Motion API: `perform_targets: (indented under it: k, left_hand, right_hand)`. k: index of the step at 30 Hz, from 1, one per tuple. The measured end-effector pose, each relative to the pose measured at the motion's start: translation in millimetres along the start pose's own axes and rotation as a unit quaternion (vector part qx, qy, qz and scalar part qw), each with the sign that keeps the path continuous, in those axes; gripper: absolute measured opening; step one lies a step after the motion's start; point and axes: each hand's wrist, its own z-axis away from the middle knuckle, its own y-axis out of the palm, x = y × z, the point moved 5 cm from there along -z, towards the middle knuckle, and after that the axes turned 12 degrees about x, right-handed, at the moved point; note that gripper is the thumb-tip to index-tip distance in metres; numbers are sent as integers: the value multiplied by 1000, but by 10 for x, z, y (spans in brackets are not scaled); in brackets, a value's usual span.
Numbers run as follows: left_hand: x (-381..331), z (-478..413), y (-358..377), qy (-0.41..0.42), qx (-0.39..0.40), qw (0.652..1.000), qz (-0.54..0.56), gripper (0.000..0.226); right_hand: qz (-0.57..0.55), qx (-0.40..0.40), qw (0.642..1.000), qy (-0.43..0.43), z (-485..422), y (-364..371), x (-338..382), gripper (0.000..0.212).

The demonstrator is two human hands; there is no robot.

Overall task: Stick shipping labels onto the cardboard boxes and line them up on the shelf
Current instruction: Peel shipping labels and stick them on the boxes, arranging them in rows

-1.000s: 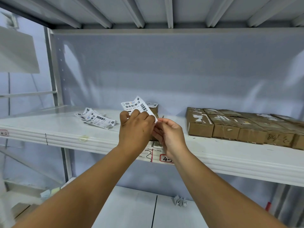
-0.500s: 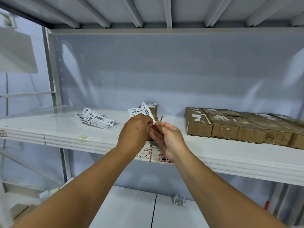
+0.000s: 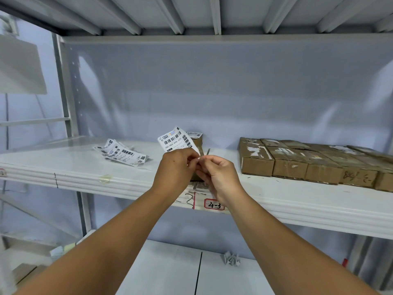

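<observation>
The left hand [image 3: 176, 167] and right hand [image 3: 217, 175] pinch a white barcoded paper shipping label [image 3: 176, 140] between their fingers above the front edge of the white metal shelf [image 3: 74, 167], while the row of brown cardboard boxes [image 3: 297, 160] at its right end appears unlabelled.

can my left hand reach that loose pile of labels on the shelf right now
Probably yes: bare shelf lies between the left hand and the pile of labels, but that hand now pinches a label.

Bare left hand [image 3: 176, 167] and right hand [image 3: 219, 175], forearms bare too.
</observation>
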Motion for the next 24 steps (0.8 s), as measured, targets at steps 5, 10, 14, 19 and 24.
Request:
perform_targets:
  k: [5,10,14,19,24]
  left_hand:
    - [7,-16,28,-25,22,999,-15,16]
    - [-15,-58,55,-90,32,995,28,14]
    - [-24,-83,36,-163,50,983,74,15]
    - [-6,-88,21,-202,64,973,89,16]
    - [28,-47,96,-183,61,978,79,19]
  right_hand:
    - [113,2,993,-16,6,-51,69,20]
    - [186,-16,982,-33,-26,-101,96,25]
    - [219,-12,974,-50,-32,-118,69,24]
    - [236,-4,971,-36,-49,-139,-2,28]
    - [252,10,968,-2,-60,-161,-31,20]
